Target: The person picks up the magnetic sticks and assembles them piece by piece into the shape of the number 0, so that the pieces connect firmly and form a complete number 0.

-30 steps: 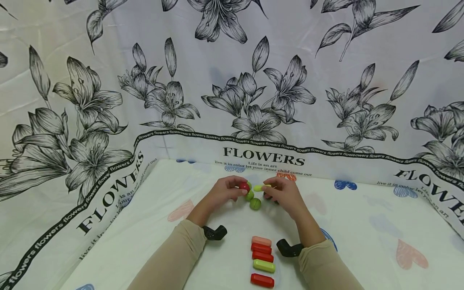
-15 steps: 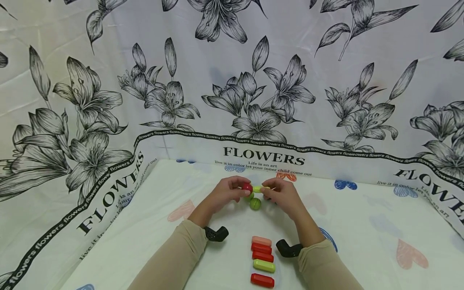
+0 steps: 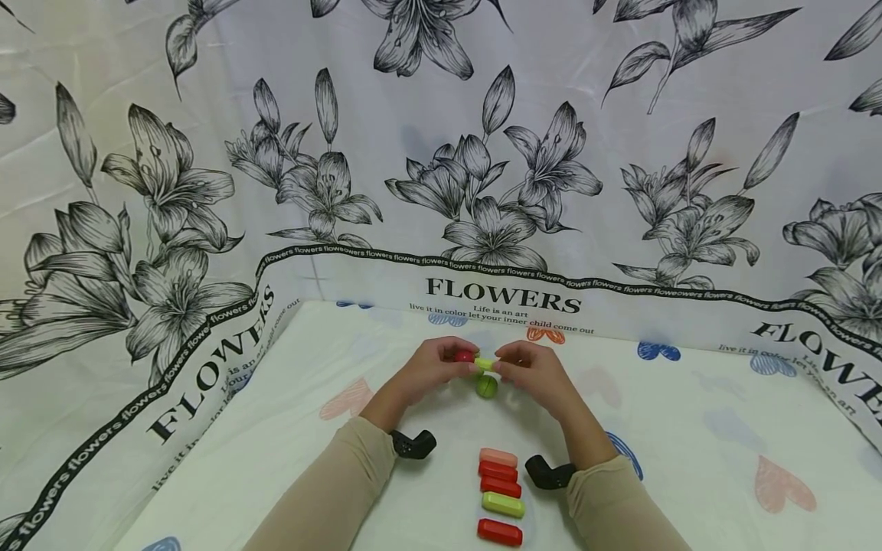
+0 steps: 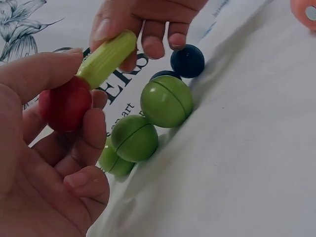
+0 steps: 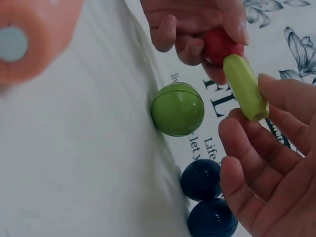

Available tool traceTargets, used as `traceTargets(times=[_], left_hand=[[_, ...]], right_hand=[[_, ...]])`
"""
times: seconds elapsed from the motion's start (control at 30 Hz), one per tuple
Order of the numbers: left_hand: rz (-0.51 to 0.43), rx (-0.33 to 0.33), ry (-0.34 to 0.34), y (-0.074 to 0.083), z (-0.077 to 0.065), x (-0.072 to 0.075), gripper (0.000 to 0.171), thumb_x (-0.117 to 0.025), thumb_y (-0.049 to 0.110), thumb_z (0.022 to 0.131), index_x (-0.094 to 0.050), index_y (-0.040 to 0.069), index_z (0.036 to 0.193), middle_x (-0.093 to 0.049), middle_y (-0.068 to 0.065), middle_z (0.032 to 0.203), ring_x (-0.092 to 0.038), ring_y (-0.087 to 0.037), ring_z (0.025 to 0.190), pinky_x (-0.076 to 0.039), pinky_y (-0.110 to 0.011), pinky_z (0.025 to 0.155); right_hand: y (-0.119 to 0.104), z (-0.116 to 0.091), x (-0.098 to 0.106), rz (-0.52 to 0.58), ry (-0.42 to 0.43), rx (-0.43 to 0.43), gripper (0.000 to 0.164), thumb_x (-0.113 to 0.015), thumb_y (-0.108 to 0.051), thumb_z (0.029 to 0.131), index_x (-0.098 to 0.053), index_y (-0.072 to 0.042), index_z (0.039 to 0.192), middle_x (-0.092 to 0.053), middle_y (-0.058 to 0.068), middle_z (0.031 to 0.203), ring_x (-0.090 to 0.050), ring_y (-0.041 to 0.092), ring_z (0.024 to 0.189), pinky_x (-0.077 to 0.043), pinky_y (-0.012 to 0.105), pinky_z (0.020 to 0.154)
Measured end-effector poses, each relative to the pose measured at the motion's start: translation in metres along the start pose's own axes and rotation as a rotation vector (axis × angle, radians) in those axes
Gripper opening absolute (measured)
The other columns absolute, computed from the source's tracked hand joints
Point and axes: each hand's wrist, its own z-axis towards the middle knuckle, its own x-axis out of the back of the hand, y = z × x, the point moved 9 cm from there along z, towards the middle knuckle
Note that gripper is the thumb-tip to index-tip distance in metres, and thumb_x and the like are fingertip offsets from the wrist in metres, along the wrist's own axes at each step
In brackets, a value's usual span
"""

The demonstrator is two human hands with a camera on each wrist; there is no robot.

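My left hand (image 3: 430, 366) grips a red ball (image 4: 66, 104) between thumb and curled fingers. Opposite it, my right hand (image 3: 536, 371) pinches a short yellow-green ribbed rod (image 5: 246, 89). One end of the rod meets the red ball, with the left thumb right at that joint. Below the hands, several green balls with a groove round them, one of them a green ball (image 4: 167, 101) at the near end, stand on the white cloth in the left wrist view. Two dark blue balls, a farther ball (image 5: 201, 179) and a nearer ball (image 5: 212, 218), lie under the right hand.
Closer to the body lies a column of rods: a pink rod (image 3: 498, 458), two red rods, a yellow-green rod (image 3: 504, 504) and a red rod (image 3: 500, 532). A flower-printed curtain (image 3: 482, 191) hangs behind the cloth-covered surface (image 3: 386, 497).
Both hands have drawn together. The yellow-green rod has moved left against the red ball, and that ball has turned in the left hand's fingers.
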Motion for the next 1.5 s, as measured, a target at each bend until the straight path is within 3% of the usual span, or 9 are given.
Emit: traceTargets(times=[0.27,0.57,0.83,1.03,1.3,1.5], left_hand=[[-0.060,0.024,0.144,-0.008,0.003,0.018,0.035,-0.072,0.023,0.090,-0.066,0.011,0.122,-0.066,-0.001,0.094,-0.058,-0.017,0.078,-0.043,-0.026,0.061],[-0.101,0.044,0.198,-0.016,0.006,0.026,0.032,-0.068,0.021,0.092,-0.066,0.010,0.121,-0.062,-0.001,0.086,-0.056,-0.016,0.071,-0.039,-0.025,0.055],[-0.128,0.048,0.194,-0.014,0.004,0.027,0.031,-0.067,0.019,0.091,-0.066,0.008,0.121,-0.061,-0.014,0.089,-0.053,-0.016,0.068,-0.036,-0.024,0.051],[-0.123,0.061,0.193,-0.017,0.003,0.027,0.032,-0.067,0.021,0.091,-0.066,0.009,0.122,-0.061,-0.006,0.086,-0.053,-0.015,0.070,-0.037,-0.024,0.053],[-0.131,0.065,0.194,-0.017,0.003,0.027,0.029,-0.069,0.020,0.091,-0.068,0.012,0.119,-0.061,-0.001,0.085,-0.054,-0.016,0.071,-0.037,-0.024,0.054],[-0.130,0.060,0.183,-0.016,0.003,0.026,0.035,-0.069,0.020,0.091,-0.065,0.007,0.123,-0.062,-0.001,0.087,-0.054,-0.015,0.070,-0.038,-0.025,0.053]], right_hand=[[0.005,0.002,-0.002,-0.070,-0.011,-0.043,0.032,-0.079,-0.031,0.083,-0.071,-0.018,0.111,-0.068,0.003,0.104,-0.059,0.020,0.086,-0.050,0.031,0.068],[0.016,0.003,-0.007,-0.117,-0.049,-0.113,0.034,-0.078,-0.032,0.083,-0.070,-0.020,0.114,-0.068,0.000,0.106,-0.056,0.021,0.080,-0.048,0.031,0.058],[0.019,0.002,-0.017,-0.134,-0.113,-0.129,0.032,-0.079,-0.031,0.082,-0.072,-0.023,0.111,-0.069,0.001,0.093,-0.056,0.021,0.062,-0.040,0.029,0.048],[0.022,0.001,-0.021,-0.184,-0.139,-0.140,0.033,-0.080,-0.030,0.081,-0.072,-0.025,0.112,-0.067,0.004,0.078,-0.052,0.020,0.055,-0.041,0.030,0.046],[0.022,0.002,-0.025,-0.276,-0.159,-0.116,0.035,-0.081,-0.026,0.080,-0.072,-0.026,0.114,-0.066,0.002,0.084,-0.051,0.019,0.051,-0.044,0.031,0.047],[0.022,0.002,-0.026,-0.301,-0.162,-0.092,0.036,-0.082,-0.025,0.080,-0.072,-0.025,0.114,-0.065,0.001,0.088,-0.052,0.019,0.052,-0.045,0.031,0.047]])
